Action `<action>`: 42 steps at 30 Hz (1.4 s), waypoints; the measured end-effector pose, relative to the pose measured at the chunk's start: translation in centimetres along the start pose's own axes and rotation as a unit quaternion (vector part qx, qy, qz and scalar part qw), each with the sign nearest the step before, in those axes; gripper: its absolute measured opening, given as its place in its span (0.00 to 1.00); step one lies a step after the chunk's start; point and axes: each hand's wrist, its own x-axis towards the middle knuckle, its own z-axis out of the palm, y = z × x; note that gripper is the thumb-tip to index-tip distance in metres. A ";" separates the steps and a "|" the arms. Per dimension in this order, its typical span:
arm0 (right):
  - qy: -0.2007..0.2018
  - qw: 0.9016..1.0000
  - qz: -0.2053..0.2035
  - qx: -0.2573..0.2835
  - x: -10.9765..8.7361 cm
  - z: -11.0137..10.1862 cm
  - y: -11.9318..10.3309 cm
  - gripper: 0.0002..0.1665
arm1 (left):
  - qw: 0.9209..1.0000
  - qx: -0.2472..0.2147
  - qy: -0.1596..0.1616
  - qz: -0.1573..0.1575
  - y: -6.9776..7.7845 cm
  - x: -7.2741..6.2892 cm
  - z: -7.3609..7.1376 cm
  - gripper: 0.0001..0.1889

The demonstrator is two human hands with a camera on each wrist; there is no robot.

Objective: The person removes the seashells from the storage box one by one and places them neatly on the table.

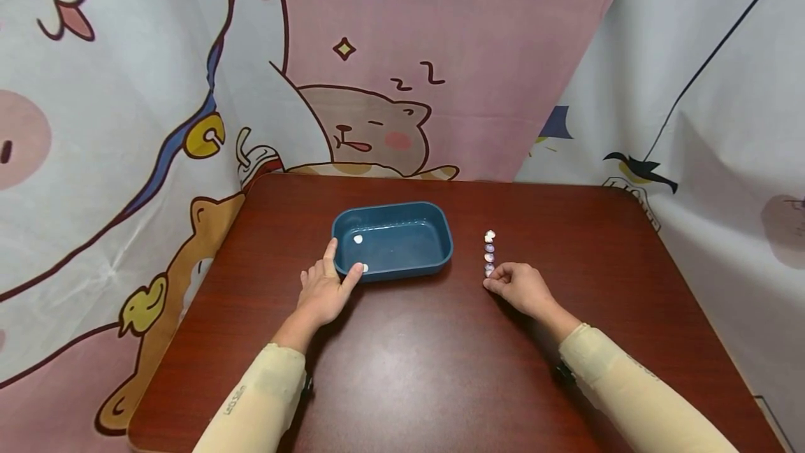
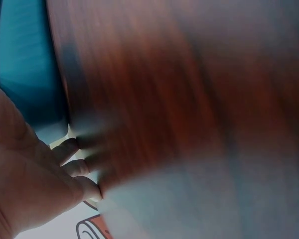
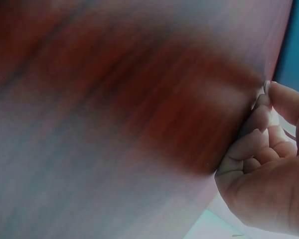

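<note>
A dark blue rectangular basin (image 1: 393, 275) stands on the table, with small white pieces (image 1: 358, 239) at its left side. My left hand (image 1: 323, 292) rests at the basin's near left corner, fingers spread along the outside and thumb over the front rim. To the right, small white-and-purple shells (image 1: 489, 248) lie in a straight row running away from me. At the row's near end my right hand (image 1: 522, 289) pinches a small pale shell (image 3: 266, 87) between thumb and forefinger, low over the tabletop; the fingers hide most of it.
Both hands work above a dark reddish-brown wooden table (image 1: 402, 369). Behind it and at the sides hangs a cartoon-printed cloth (image 1: 490, 54), which meets the table's far edge. A gap of bare wood separates the basin from the shell row.
</note>
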 end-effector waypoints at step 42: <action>-0.013 0.994 -0.106 0.022 3.0 -0.4 -9.4 0.12 | 1.000 -0.003 0.018 0.005 -0.1 -0.1 0.4 0.51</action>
